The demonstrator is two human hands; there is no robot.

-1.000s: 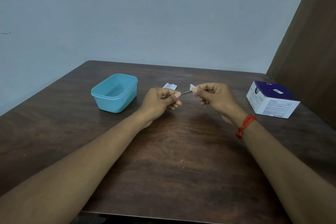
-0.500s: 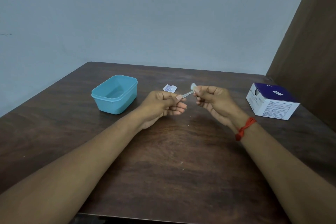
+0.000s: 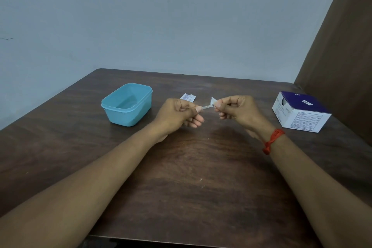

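Above the middle of the brown table (image 3: pixel 201 187), both hands hold one small thing between them. My left hand (image 3: pixel 179 115) pinches the near end of a thin pale strip (image 3: pixel 207 107) with thumb and forefinger. My right hand (image 3: pixel 239 110) pinches the strip's other end, where a small white wrapper flap (image 3: pixel 213 100) sticks up. What the strip is stays too small to tell. A small white printed sachet (image 3: pixel 188 97) lies flat on the table just behind my left hand.
An open turquoise plastic tub (image 3: pixel 126 104) stands left of my hands. A white and purple cardboard box (image 3: pixel 300 112) sits at the right, near the brown panel (image 3: pixel 342 46). A red thread is tied round my right wrist. A pale wall rises behind the table.
The strip tilted up briefly as my hands drew a little apart, then levelled again. Both hands keep their pinch; the sachet, tub and box have stayed put.
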